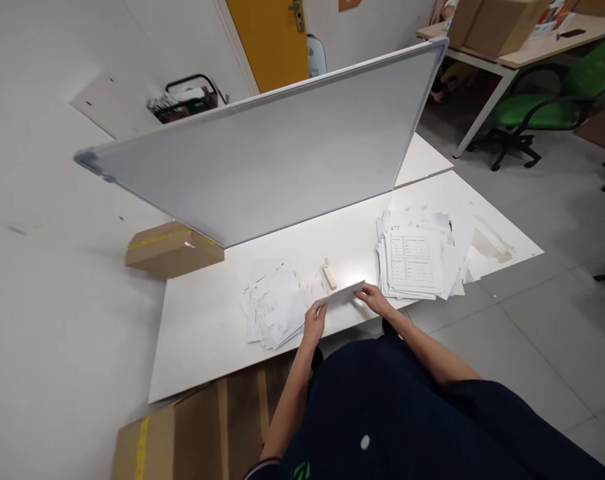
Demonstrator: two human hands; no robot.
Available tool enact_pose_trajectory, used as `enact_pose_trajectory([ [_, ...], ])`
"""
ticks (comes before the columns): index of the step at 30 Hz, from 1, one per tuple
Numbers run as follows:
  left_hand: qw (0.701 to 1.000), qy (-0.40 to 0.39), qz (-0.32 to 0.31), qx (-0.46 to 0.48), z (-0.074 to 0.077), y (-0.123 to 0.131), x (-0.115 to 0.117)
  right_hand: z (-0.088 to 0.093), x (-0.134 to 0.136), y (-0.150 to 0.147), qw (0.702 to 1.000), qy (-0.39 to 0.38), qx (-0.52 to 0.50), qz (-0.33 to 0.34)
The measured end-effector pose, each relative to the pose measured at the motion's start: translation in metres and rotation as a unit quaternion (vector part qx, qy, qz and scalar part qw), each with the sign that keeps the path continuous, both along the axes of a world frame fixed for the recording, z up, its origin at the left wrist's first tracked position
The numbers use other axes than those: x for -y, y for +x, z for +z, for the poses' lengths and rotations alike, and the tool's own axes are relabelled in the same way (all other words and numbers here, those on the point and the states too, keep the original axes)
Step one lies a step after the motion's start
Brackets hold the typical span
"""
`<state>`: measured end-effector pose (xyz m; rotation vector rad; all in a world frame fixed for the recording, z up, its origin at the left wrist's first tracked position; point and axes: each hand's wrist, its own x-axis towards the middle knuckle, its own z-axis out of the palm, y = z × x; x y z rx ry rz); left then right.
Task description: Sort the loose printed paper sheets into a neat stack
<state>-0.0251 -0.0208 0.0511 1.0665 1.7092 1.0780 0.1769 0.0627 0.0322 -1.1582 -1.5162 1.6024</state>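
Observation:
A white sheet of paper (341, 294) is held up above the table's front edge, tilted, between my two hands. My left hand (315, 321) pinches its left end, and my right hand (373, 298) grips the right end. Just beyond the sheet, a small cream-coloured object (329, 276), perhaps a stapler, lies on the white table. Left of my hands is a loose pile of papers (277, 308) with faint marks. To the right sits a thicker stack of printed sheets (412, 263), the top one bearing boxed tables.
A whiteboard (302, 147) stands across the white table (197, 333), behind the papers. One cardboard box (172, 253) is at its left end, and another large box (197, 427) is below the front edge. A green chair (537, 110) and a second desk (522, 59) stand at the back right.

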Motion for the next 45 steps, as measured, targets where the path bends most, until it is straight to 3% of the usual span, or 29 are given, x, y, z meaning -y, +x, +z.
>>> enact_pose_trajectory([
  [7,1.000,0.001,0.021,-0.016,0.003,-0.003,-0.006,0.008,-0.005,-0.001,0.998,0.036,0.046,0.017],
  [11,0.998,0.005,0.047,0.041,0.004,-0.002,-0.009,0.047,-0.015,0.003,0.978,0.132,0.153,0.043],
  [14,0.991,0.014,0.082,0.104,0.001,-0.002,-0.010,0.089,-0.017,0.003,0.923,0.233,0.287,0.106],
  [16,0.993,0.010,0.087,0.082,-0.001,-0.003,-0.009,0.111,-0.014,-0.001,0.862,0.275,0.398,0.150],
  [18,0.998,0.014,0.066,0.016,-0.004,-0.004,-0.006,0.122,-0.008,-0.010,0.800,0.296,0.485,0.193],
  [21,0.996,0.031,0.004,-0.079,-0.010,-0.004,-0.001,0.116,0.002,-0.022,0.743,0.311,0.542,0.239],
  [25,0.993,0.007,-0.059,-0.100,-0.022,-0.001,0.005,0.093,0.009,-0.030,0.725,0.305,0.558,0.265],
  [30,0.994,-0.008,-0.049,-0.094,-0.029,-0.001,0.005,0.084,0.008,-0.023,0.735,0.302,0.547,0.263],
  [34,0.997,0.004,-0.016,-0.082,-0.016,-0.001,-0.002,0.080,-0.006,-0.001,0.789,0.253,0.516,0.218],
  [37,0.998,0.004,-0.009,-0.057,-0.007,0.000,-0.006,0.061,-0.023,0.024,0.850,0.151,0.473,0.173],
  [40,0.997,-0.028,-0.010,-0.066,-0.008,0.001,-0.009,0.032,-0.035,0.047,0.914,-0.008,0.387,0.123],
  [43,0.994,-0.047,-0.016,-0.095,-0.015,0.002,-0.011,0.007,-0.035,0.059,0.935,-0.145,0.315,0.072],
  [45,0.992,-0.050,-0.020,-0.116,-0.019,0.003,-0.014,-0.003,-0.031,0.060,0.937,-0.174,0.296,0.063],
])
